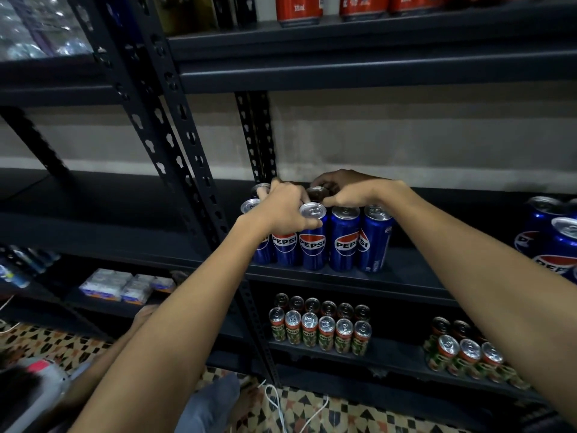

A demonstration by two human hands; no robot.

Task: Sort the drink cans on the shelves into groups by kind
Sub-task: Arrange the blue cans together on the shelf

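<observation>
**Q:** Where were the hands, and what did they hold?

**A:** Both were at frame centre, on the Pepsi group [315, 242] on the middle shelf [406, 273]. My left hand [282, 210] lay over the can tops, fingers curled round the upper rim of one front can. My right hand [352, 190] reached over the back row, fingers curled at a rear can top; whether it gripped that can or only touched it, I could not tell.

**Q:** Where did the cans stand?

**A:** The Pepsi group stood upright in close rows, cans touching, beside the upright post [199, 170]. A second Pepsi cluster [552, 242] stood well apart at the right edge of the frame, on the same shelf.

**Q:** Which sorting was done?

**A:** By my judgement, most of it. Red cans [299, 9] occupied the top shelf [343, 42]. Green-and-red cans [324, 329] formed two tidy rows at lower centre, on the bottom shelf [390, 354]. Each shelf in view held one kind.

**Q:** What was left?

**A:** Two steps, as I judged it:
1. Join the two Pepsi clusters into one group.
2. Join a second green-and-red cluster [468, 354], at lower right, to the tidy rows.

The shelves in the left half of the frame were too blurred to assess.
</observation>
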